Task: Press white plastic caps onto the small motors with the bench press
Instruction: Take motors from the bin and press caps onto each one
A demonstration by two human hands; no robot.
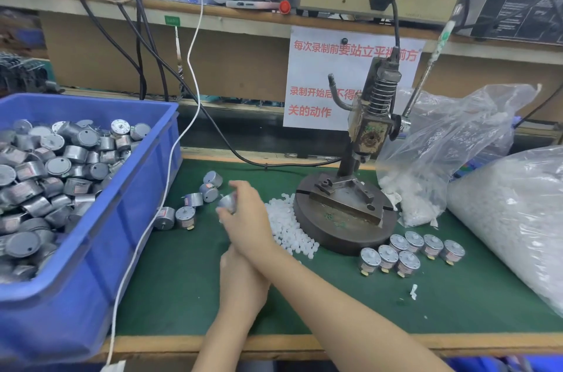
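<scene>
One bench press is seen. Seven motors are counted right of its base, five loose motors left of it, and one held motor in the right hand. Two plastic bags and one blue bin are present. The bin's motors and the white caps are too many to be counted.

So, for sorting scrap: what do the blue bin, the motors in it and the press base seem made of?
Blue bin: moulded plastic, smooth, slightly glossy. Motors: metal cans, dull silver-grey with glints. Press base: probably cast iron or steel, dark, matte, scuffed.
</scene>
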